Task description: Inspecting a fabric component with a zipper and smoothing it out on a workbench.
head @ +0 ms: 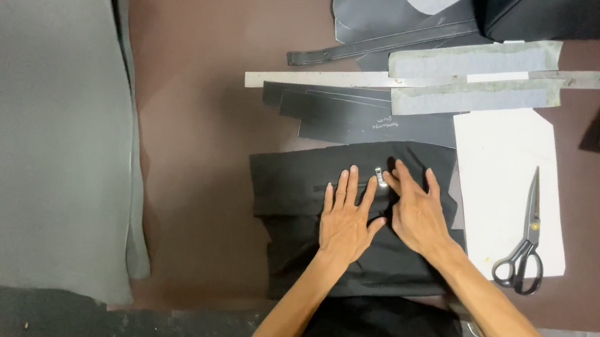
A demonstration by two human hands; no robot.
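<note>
A black fabric piece [291, 182] lies on the brown table [202, 106] in front of me. Both hands rest flat on it, side by side. My left hand [346, 222] presses down with fingers spread. My right hand [416, 210] lies just to its right, fingertips next to a small silver metal piece [380, 175] on the fabric. Neither hand grips anything.
Black scissors [526, 244] lie on a white paper pattern [501, 160] to the right. Dark strips [350, 114], a metal ruler [302, 79], grey-green strips [473, 75] and black leather pieces [390, 14] sit behind. A large grey sheet [29, 125] covers the left.
</note>
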